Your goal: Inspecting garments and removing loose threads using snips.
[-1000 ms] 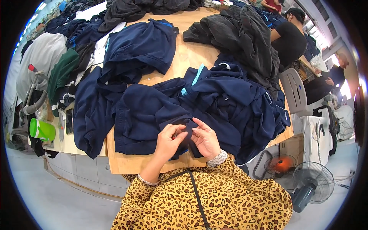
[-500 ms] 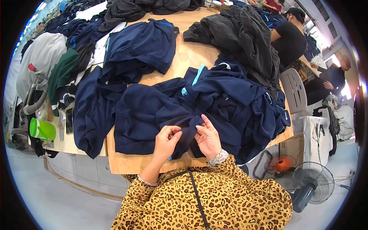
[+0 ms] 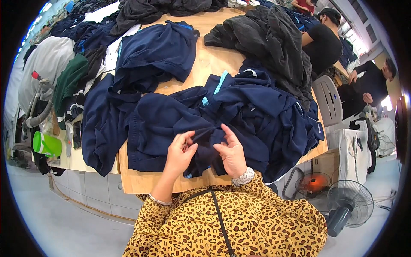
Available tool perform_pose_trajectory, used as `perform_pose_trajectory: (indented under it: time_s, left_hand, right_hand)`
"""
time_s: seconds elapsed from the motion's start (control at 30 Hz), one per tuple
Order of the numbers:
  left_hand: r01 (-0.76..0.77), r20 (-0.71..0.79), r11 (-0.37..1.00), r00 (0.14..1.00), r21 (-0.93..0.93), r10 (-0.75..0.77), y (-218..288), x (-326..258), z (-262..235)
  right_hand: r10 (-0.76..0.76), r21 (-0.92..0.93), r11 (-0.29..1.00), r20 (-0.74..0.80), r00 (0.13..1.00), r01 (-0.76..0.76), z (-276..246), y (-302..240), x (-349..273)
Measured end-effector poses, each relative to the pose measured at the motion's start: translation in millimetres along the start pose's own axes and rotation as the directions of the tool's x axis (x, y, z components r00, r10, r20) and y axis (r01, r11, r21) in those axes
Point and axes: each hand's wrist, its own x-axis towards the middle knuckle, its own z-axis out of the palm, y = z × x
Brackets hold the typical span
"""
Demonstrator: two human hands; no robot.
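Fabric [image 3: 160, 115], dark navy and loosely folded, asks for a light touch, I judge: I do best to keep the small worked patch smooth without stretching it, and to let the bulk rest so that its weight doesn't drag. It lies on the near part of the wooden surface [image 3: 145, 184], the raised patch between my two hands and the rest spreading beyond them, mostly to the far left. My left fingers [image 3: 185, 136] are loosely curled just left of that patch; I cannot tell whether they pinch anything. My right fingers [image 3: 230, 133] have thumb and forefinger apart, navy cloth showing in the gap; whether they grip it, I cannot tell either. To the right a navy heap [image 3: 265, 103] sits rumpled, with a charcoal pile [image 3: 267, 38] beyond it. Another navy garment [image 3: 158, 51] lies on the far left.
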Motion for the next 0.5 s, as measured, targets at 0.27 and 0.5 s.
perform_pose_trajectory:
  time_s: [0.27, 0.5]
  left_hand:
    - [0.338, 0.627, 0.871, 0.778, -0.357, -0.045, 32.2, 16.8, -27.3]
    - [-0.109, 0.131, 0.833, 0.968, -0.542, 0.213, 21.2, 3.4, -29.9]
  right_hand:
    - [0.043, -0.317, 0.943, 0.433, 0.901, 0.107, 2.8, -15.4, -8.1]
    - [-0.534, -0.789, 0.395, 0.219, 0.817, 0.470, -5.0, 13.4, 3.1]
